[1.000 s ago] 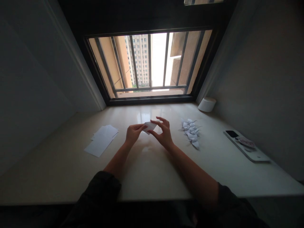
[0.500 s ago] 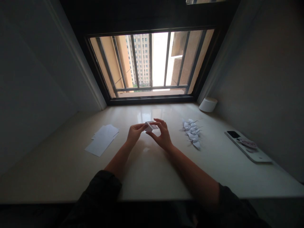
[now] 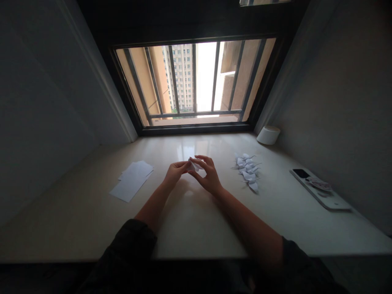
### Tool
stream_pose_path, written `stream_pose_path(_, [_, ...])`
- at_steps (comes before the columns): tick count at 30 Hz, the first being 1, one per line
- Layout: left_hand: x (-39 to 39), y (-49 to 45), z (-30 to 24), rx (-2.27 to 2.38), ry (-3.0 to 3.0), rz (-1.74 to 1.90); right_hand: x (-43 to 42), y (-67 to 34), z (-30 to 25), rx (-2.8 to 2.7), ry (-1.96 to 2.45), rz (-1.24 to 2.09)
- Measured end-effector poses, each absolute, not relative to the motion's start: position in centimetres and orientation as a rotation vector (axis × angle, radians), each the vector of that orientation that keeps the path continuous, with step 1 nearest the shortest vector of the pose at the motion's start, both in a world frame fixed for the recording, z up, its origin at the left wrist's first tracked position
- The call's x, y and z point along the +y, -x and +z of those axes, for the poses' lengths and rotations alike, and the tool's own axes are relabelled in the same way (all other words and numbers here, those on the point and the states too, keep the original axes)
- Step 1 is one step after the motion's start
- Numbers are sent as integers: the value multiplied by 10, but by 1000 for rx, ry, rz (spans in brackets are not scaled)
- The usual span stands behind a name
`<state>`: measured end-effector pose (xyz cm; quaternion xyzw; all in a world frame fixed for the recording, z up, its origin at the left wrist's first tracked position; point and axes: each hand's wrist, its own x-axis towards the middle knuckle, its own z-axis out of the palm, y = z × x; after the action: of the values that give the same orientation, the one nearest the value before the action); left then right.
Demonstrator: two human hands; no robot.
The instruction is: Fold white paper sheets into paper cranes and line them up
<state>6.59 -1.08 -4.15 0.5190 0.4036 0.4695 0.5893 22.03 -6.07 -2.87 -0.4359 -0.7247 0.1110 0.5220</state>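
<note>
Paper point(image 3: 195, 166), small, white, folded, mid-frame, between both hands. Left hand point(image 3: 174, 174) has thumb and fingers pinched on its left side. Right hand point(image 3: 210, 175) curls around its right side, fingers over, thumb below; can't tell if firmly clamped. White sheets point(image 3: 131, 182) overlap left of centre; folded white shapes point(image 3: 246, 166) clustered right of centre. Phone point(image 3: 336, 201) lies lower right, white container point(image 3: 268, 136) farther up.
</note>
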Motion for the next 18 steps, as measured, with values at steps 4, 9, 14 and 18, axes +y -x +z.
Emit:
stream_pose_path(4, [-10, -69, -48, 914, -1101, 1114, -55, -218, -37, -1661, 1023, 358])
stream_pose_path(9, [-10, -72, -51, 930, -988, 1167, -43, -215, -52, -1443, 1028, 521])
stream_pose_path(14, [-12, -75, -49, 946, -933, 1223, -35, -214, -60, -1190, 1032, 825])
stream_pose_path(18, [-14, -75, -45, 963, -1073, 1235, -34, -217, -60, -1066, 1035, 986])
